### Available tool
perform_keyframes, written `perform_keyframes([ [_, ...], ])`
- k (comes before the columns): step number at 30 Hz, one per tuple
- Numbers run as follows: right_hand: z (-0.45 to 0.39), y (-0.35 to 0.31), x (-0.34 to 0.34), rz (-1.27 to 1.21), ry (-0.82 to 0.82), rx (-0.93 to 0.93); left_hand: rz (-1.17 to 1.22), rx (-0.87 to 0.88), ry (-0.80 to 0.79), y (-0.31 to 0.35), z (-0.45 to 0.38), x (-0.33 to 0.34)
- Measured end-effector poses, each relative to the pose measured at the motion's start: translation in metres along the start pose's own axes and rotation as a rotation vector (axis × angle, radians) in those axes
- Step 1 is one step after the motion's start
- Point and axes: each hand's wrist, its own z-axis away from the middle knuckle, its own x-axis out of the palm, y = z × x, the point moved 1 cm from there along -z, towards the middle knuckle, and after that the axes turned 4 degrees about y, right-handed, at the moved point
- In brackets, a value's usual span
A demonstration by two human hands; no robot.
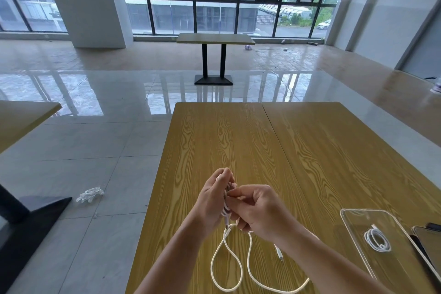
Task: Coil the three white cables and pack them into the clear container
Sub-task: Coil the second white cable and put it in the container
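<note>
From the head camera, both hands meet above the wooden bench (238, 141). The left hand (212, 200) has its grip closed round a small bundle of white cable (248, 267); the right hand (260, 210) pinches that cable beside it. Loose loops trail toward 6 o'clock. At 4 o'clock, the clear container (353, 222) holds a coiled cable (377, 240).

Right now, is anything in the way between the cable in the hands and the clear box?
Nothing visible. Only bare table lies between the held cable and the clear container, which already holds one coiled cable.
</note>
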Motion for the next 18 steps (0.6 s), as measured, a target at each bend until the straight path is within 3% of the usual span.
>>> perform_keyframes([
  [5,0.009,0.001,-0.003,0.200,-0.220,-0.080,0.141,-0.022,0.116,0.003,-0.005,-0.012],
  [11,0.005,0.004,-0.001,0.094,-0.020,-0.110,0.107,-0.024,0.039,0.002,-0.004,-0.013],
  [18,0.001,0.004,0.003,0.126,0.043,-0.135,-0.001,0.038,0.014,0.002,0.003,0.001],
])
